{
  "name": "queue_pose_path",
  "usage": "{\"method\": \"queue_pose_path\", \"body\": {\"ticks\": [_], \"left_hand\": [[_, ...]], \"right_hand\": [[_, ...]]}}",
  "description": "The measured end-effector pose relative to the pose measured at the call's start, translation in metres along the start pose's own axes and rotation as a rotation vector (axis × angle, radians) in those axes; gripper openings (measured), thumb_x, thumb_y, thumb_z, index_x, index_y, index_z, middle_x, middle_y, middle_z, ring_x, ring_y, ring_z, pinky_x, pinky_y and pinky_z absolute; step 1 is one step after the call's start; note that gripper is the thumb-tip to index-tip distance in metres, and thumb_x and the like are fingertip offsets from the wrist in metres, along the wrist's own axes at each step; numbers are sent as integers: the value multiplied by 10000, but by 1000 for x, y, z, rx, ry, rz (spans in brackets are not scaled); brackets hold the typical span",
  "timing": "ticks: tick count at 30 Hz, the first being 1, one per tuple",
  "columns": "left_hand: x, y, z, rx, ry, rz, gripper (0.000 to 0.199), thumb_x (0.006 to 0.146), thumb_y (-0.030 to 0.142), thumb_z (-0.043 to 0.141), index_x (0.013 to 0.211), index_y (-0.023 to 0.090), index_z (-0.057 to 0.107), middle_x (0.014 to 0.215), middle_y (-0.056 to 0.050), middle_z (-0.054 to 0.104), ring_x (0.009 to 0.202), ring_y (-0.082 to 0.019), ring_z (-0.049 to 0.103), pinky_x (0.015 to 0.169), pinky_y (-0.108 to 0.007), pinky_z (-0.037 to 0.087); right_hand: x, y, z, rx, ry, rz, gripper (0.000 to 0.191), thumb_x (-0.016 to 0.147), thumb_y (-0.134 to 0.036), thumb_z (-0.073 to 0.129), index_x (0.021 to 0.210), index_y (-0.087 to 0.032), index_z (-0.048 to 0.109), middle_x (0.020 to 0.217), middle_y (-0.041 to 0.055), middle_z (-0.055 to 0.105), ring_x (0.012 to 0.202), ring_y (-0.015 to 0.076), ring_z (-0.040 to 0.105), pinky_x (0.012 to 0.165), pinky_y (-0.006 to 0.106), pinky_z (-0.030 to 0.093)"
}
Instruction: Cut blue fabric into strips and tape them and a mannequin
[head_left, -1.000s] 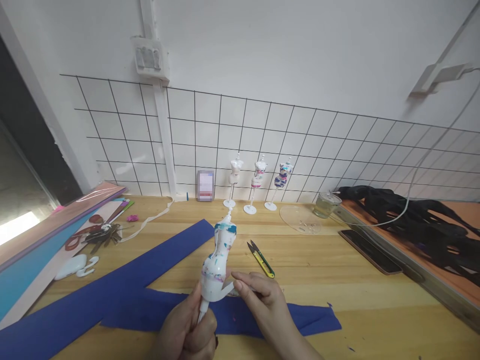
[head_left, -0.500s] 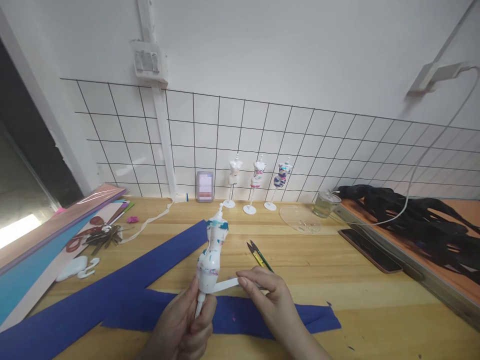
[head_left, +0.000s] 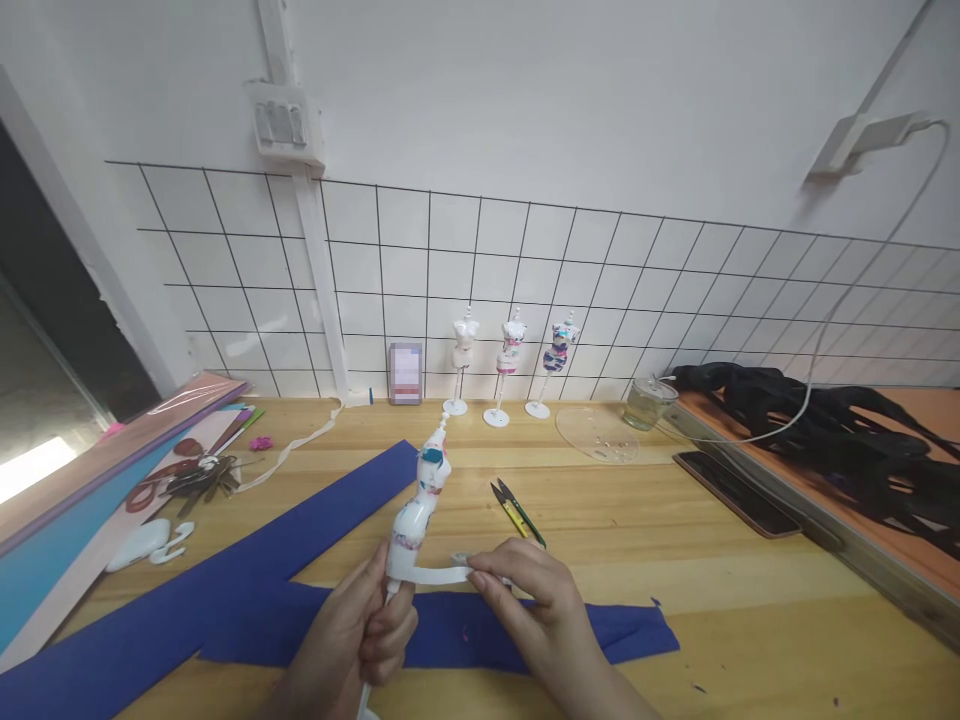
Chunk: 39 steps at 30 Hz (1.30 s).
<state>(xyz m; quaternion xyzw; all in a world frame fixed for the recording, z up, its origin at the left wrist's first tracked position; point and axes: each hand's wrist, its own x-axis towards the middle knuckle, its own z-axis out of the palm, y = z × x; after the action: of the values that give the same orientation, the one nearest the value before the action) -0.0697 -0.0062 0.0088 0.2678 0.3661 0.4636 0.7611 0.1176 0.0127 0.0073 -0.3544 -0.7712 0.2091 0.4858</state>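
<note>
My left hand point(head_left: 367, 620) is closed around the stand and lower end of a small white dress form point(head_left: 416, 515), tilted with its neck up and to the right. Teal and pink patches mark its surface. From the hip of the form a narrow white strip point(head_left: 442, 576) stretches to the right. My right hand point(head_left: 529, 595) pinches the far end of this strip between thumb and fingers, with a small pale bit showing just above the fingertips. Beneath both hands lies a blue fabric strip point(head_left: 442, 630) on the wooden table.
Three dress forms point(head_left: 507, 352) stand at the back beside a small pixelated card point(head_left: 406, 374). Thread snips point(head_left: 517, 510) lie beyond my right hand. To the right are a clear plate point(head_left: 596, 435), a glass jar point(head_left: 649, 403) and a phone point(head_left: 739, 492). Keys point(head_left: 202, 480) and earphones point(head_left: 146, 545) lie left.
The dress form has turned and leans further right, its stand now showing below my left hand. The white strip stays held between both hands, slightly more curved.
</note>
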Motion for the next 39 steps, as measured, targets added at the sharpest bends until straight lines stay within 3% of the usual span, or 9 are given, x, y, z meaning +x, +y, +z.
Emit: {"method": "queue_pose_path", "body": {"ticks": [6,14,17,22,28,34,39], "left_hand": [[4,-1,-6,11,68,51,349,761,522,515,681,188,452,504,97,411,341,5,86,324,-152,53],[8,1,3,289,269,181,349,794,561,410,731,219,399,443,107,387,307,-2,170,345,-178,68],[7,4,6,284,262,194,303,775,535,457,849,246,399,458,107,414,314,-11,168,351,-179,63],[7,3,5,270,228,226,401,726,453,550,1028,234,402,502,94,454,346,-34,239,367,-182,131],[13,-8,3,337,319,494,442,591,291,739,969,230,519,584,59,560,356,-40,286,350,-186,168],[10,-9,5,409,287,408,392,668,442,653,962,238,494,484,112,363,352,-42,244,330,-160,177],[7,-10,8,352,183,306,414,699,470,610,994,248,422,488,133,310,378,-29,147,326,-137,149]], "right_hand": [[-1,-1,-1,-13,27,-88,170,801,-136,574,915,-229,659,735,19,664,652,132,583,627,269,431],[-2,4,2,-16,36,-10,128,820,-209,557,866,-208,676,678,29,645,622,138,568,605,269,444],[-2,4,2,-6,25,41,151,829,-248,543,829,-202,686,657,35,639,608,143,563,596,273,441],[0,6,2,16,49,138,182,830,-276,534,799,-191,692,655,40,638,600,145,561,572,264,438],[-4,4,4,-49,53,31,133,818,-223,558,848,-218,687,659,19,639,596,134,564,590,262,426],[-7,-5,5,-86,82,-152,218,785,-110,587,950,-238,649,760,25,668,690,144,595,653,279,422],[-7,-1,8,-3,121,-41,145,800,-154,573,884,-227,666,721,28,653,647,137,578,607,260,433]]}}
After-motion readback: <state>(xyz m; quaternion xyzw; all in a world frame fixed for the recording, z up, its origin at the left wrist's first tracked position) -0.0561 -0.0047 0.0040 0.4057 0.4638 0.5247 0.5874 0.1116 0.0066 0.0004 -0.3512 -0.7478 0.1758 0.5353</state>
